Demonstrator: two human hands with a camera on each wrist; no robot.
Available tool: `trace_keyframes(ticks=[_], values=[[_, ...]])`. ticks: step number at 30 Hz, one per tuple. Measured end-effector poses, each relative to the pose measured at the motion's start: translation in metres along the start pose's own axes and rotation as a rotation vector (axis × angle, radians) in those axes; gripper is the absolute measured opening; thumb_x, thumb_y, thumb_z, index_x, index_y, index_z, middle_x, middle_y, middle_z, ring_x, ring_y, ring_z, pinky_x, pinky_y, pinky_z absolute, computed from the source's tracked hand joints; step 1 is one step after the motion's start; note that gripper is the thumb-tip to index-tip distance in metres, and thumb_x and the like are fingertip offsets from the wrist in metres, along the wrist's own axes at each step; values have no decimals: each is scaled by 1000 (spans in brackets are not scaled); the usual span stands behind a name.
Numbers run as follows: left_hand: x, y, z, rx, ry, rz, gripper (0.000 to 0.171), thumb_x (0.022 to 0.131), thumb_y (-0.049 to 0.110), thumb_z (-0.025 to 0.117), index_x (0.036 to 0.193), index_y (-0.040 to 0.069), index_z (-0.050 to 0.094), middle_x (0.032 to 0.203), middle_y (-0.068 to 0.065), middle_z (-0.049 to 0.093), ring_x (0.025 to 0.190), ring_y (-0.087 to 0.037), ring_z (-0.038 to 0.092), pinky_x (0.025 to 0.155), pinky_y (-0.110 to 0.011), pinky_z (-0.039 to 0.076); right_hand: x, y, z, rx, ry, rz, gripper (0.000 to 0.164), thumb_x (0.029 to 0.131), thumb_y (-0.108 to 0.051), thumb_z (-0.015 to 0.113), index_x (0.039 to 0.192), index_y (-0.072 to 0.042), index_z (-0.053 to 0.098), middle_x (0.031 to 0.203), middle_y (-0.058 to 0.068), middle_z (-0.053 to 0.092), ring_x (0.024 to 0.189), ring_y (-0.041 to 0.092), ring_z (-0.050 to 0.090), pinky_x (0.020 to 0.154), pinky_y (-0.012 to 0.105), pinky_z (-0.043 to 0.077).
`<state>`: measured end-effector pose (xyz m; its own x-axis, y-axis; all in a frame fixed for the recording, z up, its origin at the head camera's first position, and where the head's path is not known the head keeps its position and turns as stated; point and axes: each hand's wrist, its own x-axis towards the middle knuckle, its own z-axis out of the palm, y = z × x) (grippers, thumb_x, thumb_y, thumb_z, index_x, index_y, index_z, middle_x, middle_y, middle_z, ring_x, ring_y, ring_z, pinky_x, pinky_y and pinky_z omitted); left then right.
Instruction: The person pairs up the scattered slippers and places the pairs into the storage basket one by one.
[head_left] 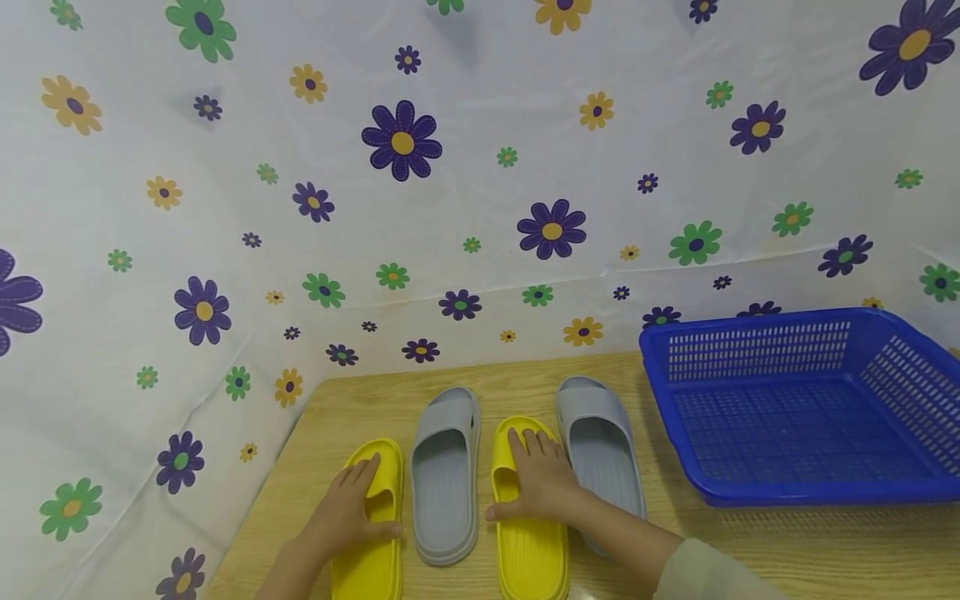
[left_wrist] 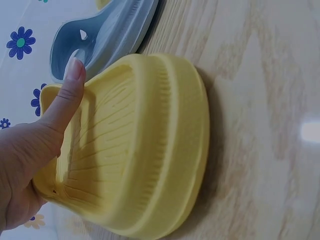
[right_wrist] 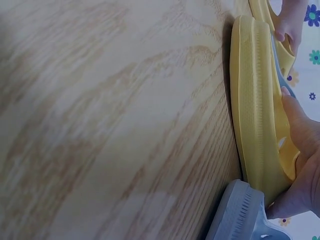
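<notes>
Biggest in my feed is the white flowered cloth [head_left: 480, 183], hung behind the wooden table [head_left: 360, 408], probably to screen off the workspace. The blue basket [head_left: 780, 425] sits on the table's right side, perhaps so its wide mouth is within reach but out of the hands' way.

Side by side, toes toward the cloth and colours alternating, I count 4: the left yellow slipper [head_left: 367, 575], the left grey slipper [head_left: 444, 492], the right yellow slipper [head_left: 534, 558] and the right grey slipper [head_left: 600, 442].

The left hand [head_left: 345, 508] rests across its yellow strap, fingers fairly straight, thumb stretched apart over the footbed. The right hand [head_left: 542, 483] lies likewise, fingers spread, thumb reaching the inner edge. I judge that straddling the straps lets each hand steer 1 slipper; how hard they press, I cannot tell.
</notes>
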<state>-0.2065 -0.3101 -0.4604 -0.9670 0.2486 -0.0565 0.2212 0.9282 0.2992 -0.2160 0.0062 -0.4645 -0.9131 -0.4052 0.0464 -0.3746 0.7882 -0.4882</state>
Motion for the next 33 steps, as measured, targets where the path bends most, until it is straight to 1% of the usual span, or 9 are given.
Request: trace_keyframes(ticks=[6, 14, 21, 27, 30, 33], values=[[-2, 1, 0, 6, 1, -9, 114, 64, 60, 77, 145, -4, 28, 143, -28, 37, 130, -49, 32, 102, -61, 33, 0, -2, 0, -3, -9, 5, 117, 64, -66, 74, 145, 4, 27, 143, 28, 33, 134, 45, 30, 109, 56, 26], [-5, 2, -1, 19, 11, -2, 114, 65, 60, 76, 145, -5, 28, 142, -29, 37, 129, -50, 33, 102, -61, 33, -1, -2, 1, -3, -5, 2, 117, 64, -66, 74, 145, 4, 27, 143, 28, 33, 133, 44, 30, 109, 56, 26], [-8, 6, -1, 16, -2, -42, 115, 64, 64, 74, 146, -3, 28, 143, -27, 37, 130, -48, 33, 103, -62, 32, -3, -4, 1, -3, -16, 15, 118, 63, -68, 73, 146, 3, 27, 144, 27, 33, 134, 44, 30, 109, 56, 26], [-11, 8, 0, 12, -3, -47, 116, 64, 65, 74, 146, -3, 27, 144, -28, 35, 130, -49, 32, 102, -62, 33, -4, -4, 4, -10, -27, 38, 120, 62, -70, 72, 147, 2, 26, 146, 27, 30, 136, 43, 28, 110, 55, 25], [-11, 9, 0, -4, 4, -47, 116, 63, 63, 75, 146, -3, 27, 144, -28, 34, 130, -50, 31, 102, -63, 32, -4, -4, 4, -13, -31, 43, 120, 62, -71, 71, 147, 2, 26, 146, 27, 30, 135, 42, 28, 110, 56, 25], [-11, 9, 1, -42, 1, -44, 115, 64, 61, 76, 147, -2, 26, 147, -29, 29, 132, -53, 26, 103, -65, 29, -5, -4, 2, -15, -34, 46, 120, 62, -71, 71, 147, 2, 25, 146, 27, 30, 135, 43, 28, 110, 56, 25]])
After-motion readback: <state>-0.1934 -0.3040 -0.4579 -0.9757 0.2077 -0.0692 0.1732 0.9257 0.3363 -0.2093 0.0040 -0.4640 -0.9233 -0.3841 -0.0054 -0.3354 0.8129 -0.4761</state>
